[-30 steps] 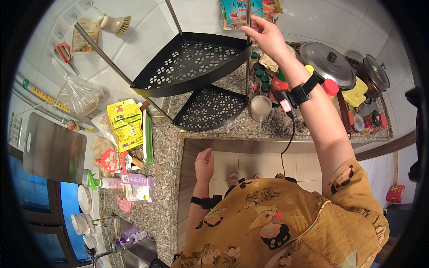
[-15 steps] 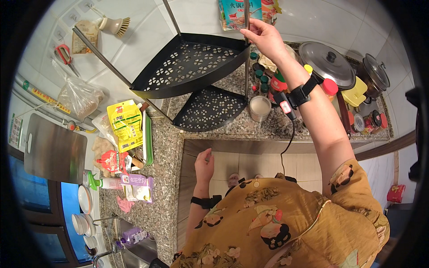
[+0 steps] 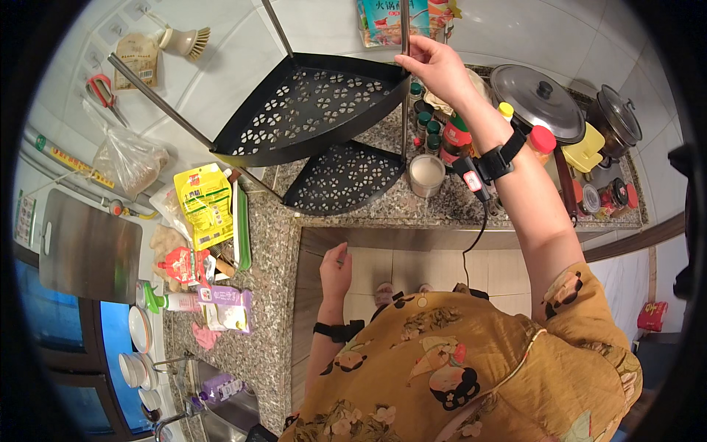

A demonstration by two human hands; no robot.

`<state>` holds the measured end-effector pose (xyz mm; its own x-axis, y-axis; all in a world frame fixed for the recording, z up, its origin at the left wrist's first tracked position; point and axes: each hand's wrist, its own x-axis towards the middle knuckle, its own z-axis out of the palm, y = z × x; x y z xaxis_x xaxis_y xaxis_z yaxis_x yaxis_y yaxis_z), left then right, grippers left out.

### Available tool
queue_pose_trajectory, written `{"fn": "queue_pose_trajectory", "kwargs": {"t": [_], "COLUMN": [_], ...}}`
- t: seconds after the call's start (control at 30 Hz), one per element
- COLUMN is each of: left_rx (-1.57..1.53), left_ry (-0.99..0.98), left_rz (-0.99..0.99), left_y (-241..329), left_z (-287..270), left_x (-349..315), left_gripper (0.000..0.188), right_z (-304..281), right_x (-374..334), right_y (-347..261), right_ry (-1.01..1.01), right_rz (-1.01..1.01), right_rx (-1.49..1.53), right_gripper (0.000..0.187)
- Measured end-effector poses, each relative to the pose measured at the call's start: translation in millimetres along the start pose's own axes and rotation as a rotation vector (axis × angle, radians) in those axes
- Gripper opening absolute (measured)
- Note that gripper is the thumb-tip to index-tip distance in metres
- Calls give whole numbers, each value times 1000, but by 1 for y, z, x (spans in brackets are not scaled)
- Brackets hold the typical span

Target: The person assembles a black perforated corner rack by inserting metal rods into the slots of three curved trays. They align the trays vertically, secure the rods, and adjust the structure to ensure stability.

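Observation:
A black corner shelf rack with clover-shaped holes and silver posts stands on the granite counter. Its lower tier shows beneath the upper one, and both tiers hold nothing. Up at the upper tier's right corner, my right hand has its thumb and fingers closed around the right post. My left hand hangs in front of the counter, touching nothing, its fingers loosely stretched. Behind the right post, partly covered by my arm, are green-capped spice jars and a jar with pale contents.
A lidded pan and a dark pot stand at the right. Food packets, including a yellow one, crowd the left counter. Below them is a sink. A brush and scissors hang on the wall.
My right hand has slid slightly down the post, close to the upper tier's corner. The view has shifted a little; my left hand stays much the same.

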<state>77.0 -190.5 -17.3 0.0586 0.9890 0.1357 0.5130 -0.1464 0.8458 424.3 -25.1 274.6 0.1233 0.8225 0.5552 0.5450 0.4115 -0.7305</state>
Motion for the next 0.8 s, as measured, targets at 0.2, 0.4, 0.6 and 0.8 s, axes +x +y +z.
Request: {"fn": "queue_pose_trajectory", "kwargs": {"t": [0.2, 0.4, 0.6, 0.8], "left_rx": [13, 148, 174, 208], "left_ry": [32, 94, 42, 7], "left_rz": [31, 38, -21, 9], "left_y": [-1, 23, 33, 19], "left_z": [-2, -20, -14, 2], "left_x": [5, 36, 65, 74], "left_gripper": [40, 62, 65, 69], "right_z": [0, 1, 11, 15], "right_x": [-8, -11, -17, -37], "right_y": [-6, -9, -23, -54], "right_ry": [-2, 19, 57, -27], "right_rz": [-33, -41, -96, -177], "right_rx": [22, -19, 30, -4], "right_gripper": [32, 33, 35, 37]}}
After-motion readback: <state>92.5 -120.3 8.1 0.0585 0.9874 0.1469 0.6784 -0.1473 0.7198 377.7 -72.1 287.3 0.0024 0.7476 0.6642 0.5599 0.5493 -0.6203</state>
